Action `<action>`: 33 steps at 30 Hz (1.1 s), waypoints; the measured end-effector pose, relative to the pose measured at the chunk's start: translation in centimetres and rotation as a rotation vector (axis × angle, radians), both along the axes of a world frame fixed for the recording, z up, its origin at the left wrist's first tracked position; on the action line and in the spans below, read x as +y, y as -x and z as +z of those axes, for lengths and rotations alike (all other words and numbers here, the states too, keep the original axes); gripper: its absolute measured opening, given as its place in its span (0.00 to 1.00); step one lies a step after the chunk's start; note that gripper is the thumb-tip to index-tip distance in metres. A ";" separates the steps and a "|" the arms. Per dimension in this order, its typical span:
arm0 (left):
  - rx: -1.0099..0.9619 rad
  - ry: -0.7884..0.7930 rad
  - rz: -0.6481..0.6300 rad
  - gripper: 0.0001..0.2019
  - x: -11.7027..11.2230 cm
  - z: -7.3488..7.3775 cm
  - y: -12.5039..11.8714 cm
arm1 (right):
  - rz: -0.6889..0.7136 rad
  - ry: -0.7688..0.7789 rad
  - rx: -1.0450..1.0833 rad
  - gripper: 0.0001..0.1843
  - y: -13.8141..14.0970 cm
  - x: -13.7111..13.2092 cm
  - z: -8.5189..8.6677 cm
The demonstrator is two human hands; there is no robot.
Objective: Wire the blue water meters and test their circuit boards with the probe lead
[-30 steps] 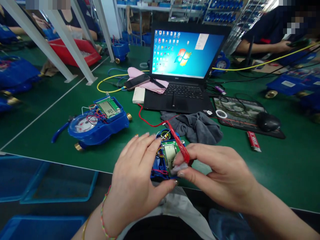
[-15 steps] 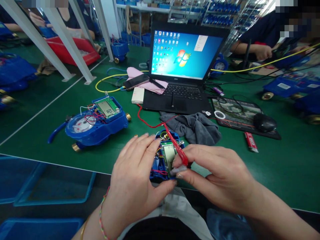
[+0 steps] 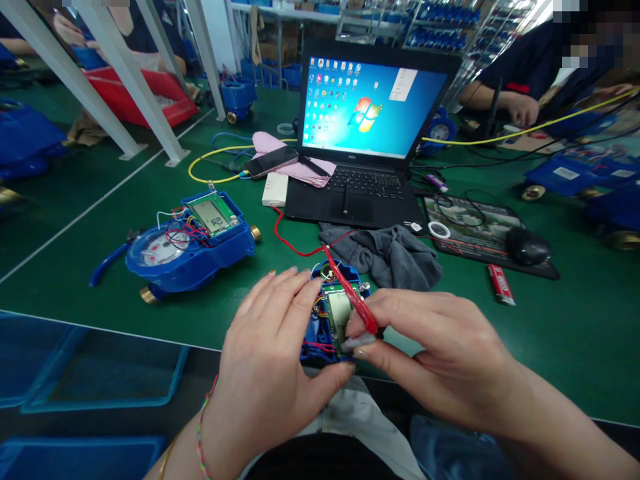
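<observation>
At the table's front edge sits a blue water meter (image 3: 317, 327) with its housing open, showing a small display on a green circuit board (image 3: 340, 308) and thin coloured wires. My left hand (image 3: 273, 347) lies over its left side, fingers along the far side and thumb at the near edge, gripping it. Between thumb and fingers my right hand (image 3: 435, 347) pinches a grey connector (image 3: 359, 342) against the board's near right corner. A red-wrapped cable (image 3: 357, 300) runs from this connector toward a small white box (image 3: 275, 189). The connector's tip is hidden.
To the left stands another opened blue water meter (image 3: 195, 250), beside blue-handled pliers (image 3: 107, 265). Behind are a laptop (image 3: 370, 113), a grey cloth (image 3: 395, 257) and a phone (image 3: 273, 162). A mouse (image 3: 529, 245) and a red battery (image 3: 501, 285) lie right. Co-workers sit across the table.
Both hands keep their hold on the meter and connector with almost no movement. The view has shifted slightly. At the far right, a co-worker's hand has moved a little lower.
</observation>
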State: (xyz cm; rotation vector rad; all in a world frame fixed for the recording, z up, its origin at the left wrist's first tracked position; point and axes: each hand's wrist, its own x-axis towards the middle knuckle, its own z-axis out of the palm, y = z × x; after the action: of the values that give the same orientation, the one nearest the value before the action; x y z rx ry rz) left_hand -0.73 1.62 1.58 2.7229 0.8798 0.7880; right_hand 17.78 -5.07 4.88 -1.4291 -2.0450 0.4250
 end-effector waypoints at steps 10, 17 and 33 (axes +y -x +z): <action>-0.033 -0.003 0.004 0.31 -0.1 0.1 -0.2 | 0.016 -0.042 0.003 0.05 -0.1 -0.1 -0.2; -0.032 0.009 0.000 0.32 0.0 0.1 -0.2 | 0.011 -0.093 -0.009 0.04 0.1 -0.1 -0.4; -0.038 0.022 0.015 0.30 -0.3 0.2 -0.4 | 0.092 -0.127 0.016 0.04 0.3 0.0 -0.5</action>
State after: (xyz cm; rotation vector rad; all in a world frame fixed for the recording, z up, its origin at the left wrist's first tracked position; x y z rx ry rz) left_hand -0.37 1.36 1.78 2.6762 0.8960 0.8244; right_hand 17.47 -5.10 4.42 -1.2569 -2.0914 0.3368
